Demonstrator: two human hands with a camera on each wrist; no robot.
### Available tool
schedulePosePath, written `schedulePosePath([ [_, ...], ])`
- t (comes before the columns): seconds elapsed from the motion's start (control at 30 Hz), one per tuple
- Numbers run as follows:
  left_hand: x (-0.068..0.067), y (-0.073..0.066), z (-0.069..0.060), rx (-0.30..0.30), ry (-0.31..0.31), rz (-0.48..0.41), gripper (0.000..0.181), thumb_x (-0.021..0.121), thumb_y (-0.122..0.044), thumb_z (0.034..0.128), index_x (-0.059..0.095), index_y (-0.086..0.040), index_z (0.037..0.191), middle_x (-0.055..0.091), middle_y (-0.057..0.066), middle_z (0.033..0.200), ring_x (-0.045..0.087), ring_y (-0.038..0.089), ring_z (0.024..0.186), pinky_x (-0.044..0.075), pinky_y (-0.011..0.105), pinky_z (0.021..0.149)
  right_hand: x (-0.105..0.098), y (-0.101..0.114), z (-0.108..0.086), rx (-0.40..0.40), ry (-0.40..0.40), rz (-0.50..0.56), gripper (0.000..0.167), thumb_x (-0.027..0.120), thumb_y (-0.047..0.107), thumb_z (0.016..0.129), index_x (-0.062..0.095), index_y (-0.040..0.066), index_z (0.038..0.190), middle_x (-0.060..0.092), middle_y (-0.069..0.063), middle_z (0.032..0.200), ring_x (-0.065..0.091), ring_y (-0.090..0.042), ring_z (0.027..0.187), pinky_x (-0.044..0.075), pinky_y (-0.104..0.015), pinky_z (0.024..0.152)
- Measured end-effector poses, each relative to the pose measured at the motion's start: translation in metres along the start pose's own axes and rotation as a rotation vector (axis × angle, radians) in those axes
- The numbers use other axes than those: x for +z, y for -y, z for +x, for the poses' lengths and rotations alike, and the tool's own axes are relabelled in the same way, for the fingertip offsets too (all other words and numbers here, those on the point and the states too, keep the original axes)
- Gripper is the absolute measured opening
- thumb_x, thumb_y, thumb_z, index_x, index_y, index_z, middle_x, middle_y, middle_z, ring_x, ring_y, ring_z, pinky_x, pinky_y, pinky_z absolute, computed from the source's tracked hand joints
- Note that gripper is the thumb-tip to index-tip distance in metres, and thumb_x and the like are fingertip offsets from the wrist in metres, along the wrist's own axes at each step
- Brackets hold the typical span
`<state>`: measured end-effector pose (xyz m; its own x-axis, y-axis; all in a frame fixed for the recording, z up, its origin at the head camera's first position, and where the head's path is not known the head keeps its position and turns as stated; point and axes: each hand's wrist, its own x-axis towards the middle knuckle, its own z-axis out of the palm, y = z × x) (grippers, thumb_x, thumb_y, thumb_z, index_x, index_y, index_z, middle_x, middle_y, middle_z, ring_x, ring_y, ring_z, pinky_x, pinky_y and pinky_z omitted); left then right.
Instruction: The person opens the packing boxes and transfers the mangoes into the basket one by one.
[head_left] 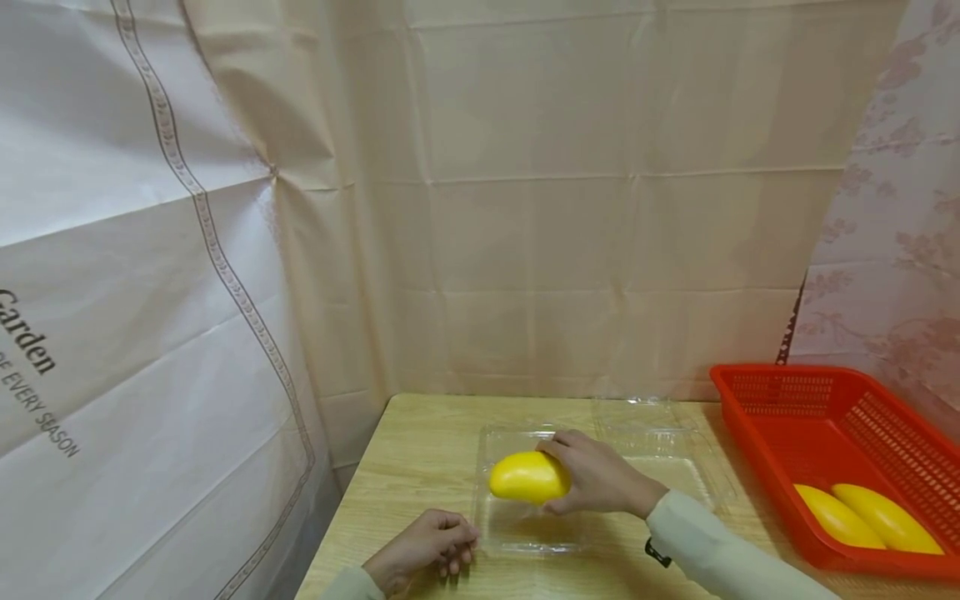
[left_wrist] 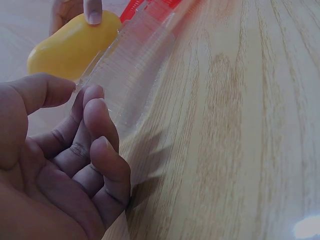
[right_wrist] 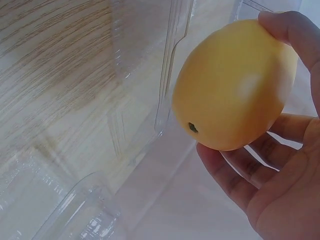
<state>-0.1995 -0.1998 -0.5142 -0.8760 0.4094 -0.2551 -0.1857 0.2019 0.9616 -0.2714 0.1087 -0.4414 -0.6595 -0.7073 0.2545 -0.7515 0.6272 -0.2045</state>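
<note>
A yellow mango (head_left: pixel 529 477) with a small dark green stem spot, plain in the right wrist view, is gripped by my right hand (head_left: pixel 600 473). The thumb lies on one side of the mango (right_wrist: pixel 235 85) and the fingers curl round the other. It is held above a clear plastic clamshell box (head_left: pixel 525 533) that lies with its lid folded out to the right. My left hand (head_left: pixel 431 546) is at the box's left edge, where thumb and index finger (left_wrist: pixel 94 93) pinch the thin rim. Its other fingers curl loosely over the wooden table.
A red plastic basket (head_left: pixel 765 467) stands at the table's right side, with two more yellow mangoes (head_left: pixel 885 518) in its near end. Beige cloth (head_left: pixel 525 250) hangs behind the wooden table (head_left: pixel 405 450). A white printed sheet (head_left: pixel 150 333) hangs on the left.
</note>
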Motion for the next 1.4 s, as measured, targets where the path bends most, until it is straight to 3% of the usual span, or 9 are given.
schedulePosePath([
  [0.3,0.000,0.003,0.001,0.002,-0.010,0.000,0.028,0.062,-0.024,0.1038,0.071,0.002,0.100,0.068,0.000,0.077,0.056,0.009,0.058,0.045,0.020,0.052,-0.004,-0.004,-0.004,-0.003,-0.008,-0.015,0.075,0.086,0.056,0.074,0.064,0.012,0.131,0.063,0.001,0.117,0.059,-0.017,0.100,0.054,-0.035,0.075],
  [0.7,-0.002,0.001,0.002,0.000,0.007,0.002,0.028,0.062,-0.024,0.1037,0.071,0.002,0.100,0.067,0.000,0.077,0.055,0.008,0.058,0.045,0.020,0.053,-0.010,-0.012,-0.011,0.019,-0.017,-0.022,0.078,0.088,0.052,0.073,0.063,0.009,0.133,0.061,0.002,0.113,0.056,-0.012,0.094,0.052,-0.035,0.075],
  [1.17,0.000,0.004,0.000,0.005,0.017,-0.023,0.029,0.063,-0.025,0.1029,0.070,0.004,0.101,0.067,0.000,0.078,0.056,0.008,0.059,0.046,0.020,0.054,-0.015,-0.027,-0.031,0.095,-0.053,-0.032,0.078,0.088,0.052,0.072,0.065,0.007,0.130,0.061,0.001,0.109,0.053,-0.010,0.088,0.049,-0.031,0.070],
  [1.4,0.000,0.001,0.001,0.025,0.031,-0.033,0.030,0.063,-0.022,0.1033,0.069,0.007,0.100,0.067,0.001,0.078,0.057,0.007,0.059,0.046,0.020,0.054,-0.022,-0.034,-0.038,0.135,-0.060,-0.037,0.079,0.089,0.052,0.071,0.064,0.006,0.131,0.064,-0.007,0.117,0.058,-0.016,0.094,0.052,-0.038,0.075],
])
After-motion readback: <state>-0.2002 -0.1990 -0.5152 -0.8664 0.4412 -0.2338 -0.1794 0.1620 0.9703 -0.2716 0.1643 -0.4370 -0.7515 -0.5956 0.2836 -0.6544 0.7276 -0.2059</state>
